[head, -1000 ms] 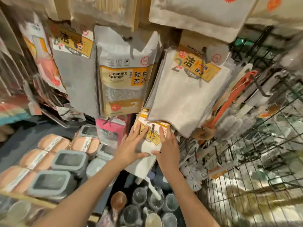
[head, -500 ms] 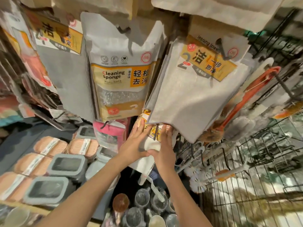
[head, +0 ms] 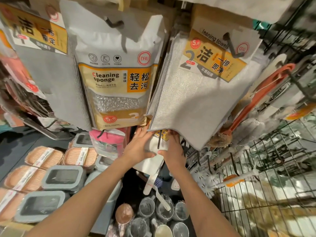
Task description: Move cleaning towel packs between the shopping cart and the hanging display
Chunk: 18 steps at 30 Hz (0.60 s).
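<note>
We hold a white towel pack between both hands, low on the hanging display. Our left hand and right hand grip its side edges, thumbs nearly meeting. Its top tucks under the bottom edge of a larger grey towel pack. The wire cart crowds the right.

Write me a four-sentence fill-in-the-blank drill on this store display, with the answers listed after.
1. Both hands hold a white ____ pack on a low hook.
2. The bag hanging top centre reads "Cleaning ____".
3. The big number on the grey towel pack at upper right is ____.
4. The wire cart stands on the person's ____ side.

Missing words: towel; sponge; 2; right
</note>
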Available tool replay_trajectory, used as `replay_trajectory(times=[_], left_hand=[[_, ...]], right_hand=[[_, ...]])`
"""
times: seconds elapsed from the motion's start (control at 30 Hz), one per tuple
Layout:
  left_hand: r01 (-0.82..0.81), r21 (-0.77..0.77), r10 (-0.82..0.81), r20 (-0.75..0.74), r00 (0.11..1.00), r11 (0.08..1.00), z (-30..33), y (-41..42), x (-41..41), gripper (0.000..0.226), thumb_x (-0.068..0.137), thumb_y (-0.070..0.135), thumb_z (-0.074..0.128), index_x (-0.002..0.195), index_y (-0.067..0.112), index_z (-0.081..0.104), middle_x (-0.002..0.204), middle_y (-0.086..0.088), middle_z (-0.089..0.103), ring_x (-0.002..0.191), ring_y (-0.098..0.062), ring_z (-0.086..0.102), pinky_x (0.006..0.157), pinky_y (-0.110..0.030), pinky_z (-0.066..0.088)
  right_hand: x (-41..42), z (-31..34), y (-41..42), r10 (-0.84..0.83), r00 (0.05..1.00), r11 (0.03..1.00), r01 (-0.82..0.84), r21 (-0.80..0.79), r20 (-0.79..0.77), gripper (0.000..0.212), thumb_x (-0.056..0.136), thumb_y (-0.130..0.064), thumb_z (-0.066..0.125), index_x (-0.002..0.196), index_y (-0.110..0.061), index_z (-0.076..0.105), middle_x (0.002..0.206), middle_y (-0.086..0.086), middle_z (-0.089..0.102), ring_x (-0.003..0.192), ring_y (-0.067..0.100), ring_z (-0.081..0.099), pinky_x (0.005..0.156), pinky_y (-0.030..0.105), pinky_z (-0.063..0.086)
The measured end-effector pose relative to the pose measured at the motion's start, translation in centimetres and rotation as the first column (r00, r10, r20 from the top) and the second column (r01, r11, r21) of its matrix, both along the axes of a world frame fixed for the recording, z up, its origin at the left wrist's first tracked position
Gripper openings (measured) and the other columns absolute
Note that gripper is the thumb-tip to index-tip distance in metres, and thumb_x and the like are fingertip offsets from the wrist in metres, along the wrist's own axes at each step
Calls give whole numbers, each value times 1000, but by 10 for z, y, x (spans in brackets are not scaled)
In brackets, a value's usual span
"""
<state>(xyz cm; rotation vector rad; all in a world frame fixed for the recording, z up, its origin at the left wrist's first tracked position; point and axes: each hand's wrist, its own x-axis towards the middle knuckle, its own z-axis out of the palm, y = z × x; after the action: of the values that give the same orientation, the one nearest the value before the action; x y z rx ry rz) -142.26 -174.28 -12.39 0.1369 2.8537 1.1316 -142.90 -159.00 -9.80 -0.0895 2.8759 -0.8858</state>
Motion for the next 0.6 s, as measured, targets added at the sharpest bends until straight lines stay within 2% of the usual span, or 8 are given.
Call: replay_trajectory(times=[0.1,0.2,0.27,0.33,0.4,0.5,0.57,0.6], left_hand=[[35,-30,-34,6,999,999,1,-3,-1,101,67,37,82,145,42,17,157,3,17,146,-21,4,118,-47,12],[29,-11,-28,68,997,1000,16,-1,4,98,69,35,81,147,33,22,158,4,12,146,-21,-2,118,-45,10],[40,-19,-38,86,996,999,25,0,9,94,70,35,80,145,26,26,159,2,10,146,-21,-6,118,-45,8],[66,-31,-62,103,993,997,33,2,16,100,71,34,79,149,25,18,159,4,-3,145,-21,-14,118,-46,7],[95,-52,-88,121,989,994,35,2,23,107,73,34,78,150,29,3,156,7,-16,142,-19,-22,118,-46,5],[115,-10,-113,108,988,993,31,0,38,112,72,33,79,137,50,-11,153,11,-22,143,-19,-19,118,-48,7],[124,44,-128,117,985,991,30,3,52,112,73,31,79,135,54,-11,156,10,-17,145,-19,-11,118,-46,10],[121,49,-126,126,984,991,29,5,58,110,74,30,79,136,52,-10,157,8,-13,146,-18,-8,118,-43,11]], right_hand=[[-1,0,4,4,1000,1000,-4,-13,22,79,79,-12,73,144,-24,30,153,-11,21,141,11,22,114,33,24],[-1,9,4,41,998,999,-42,21,54,85,79,-12,73,147,-20,23,156,-5,17,142,13,21,113,27,22],[0,13,3,46,996,999,-47,13,82,94,77,-13,74,150,-21,15,156,-1,16,142,16,23,113,29,24],[6,18,3,50,995,999,-50,-1,91,99,78,-14,74,151,-23,7,158,-1,10,144,17,18,113,33,26],[15,21,5,74,991,997,-75,7,107,102,82,-17,71,150,-26,-5,159,-3,-7,146,15,5,112,37,25],[26,27,10,103,991,994,-105,13,83,105,83,-21,69,147,-35,-13,156,-9,-19,145,11,10,95,34,41],[36,27,11,131,991,991,-130,-21,32,107,83,-18,70,146,-39,-14,153,-13,-25,142,9,15,83,25,41],[40,27,13,150,988,988,-149,-34,22,107,83,-17,70,147,-39,-13,151,-15,-27,143,9,12,85,22,39]])
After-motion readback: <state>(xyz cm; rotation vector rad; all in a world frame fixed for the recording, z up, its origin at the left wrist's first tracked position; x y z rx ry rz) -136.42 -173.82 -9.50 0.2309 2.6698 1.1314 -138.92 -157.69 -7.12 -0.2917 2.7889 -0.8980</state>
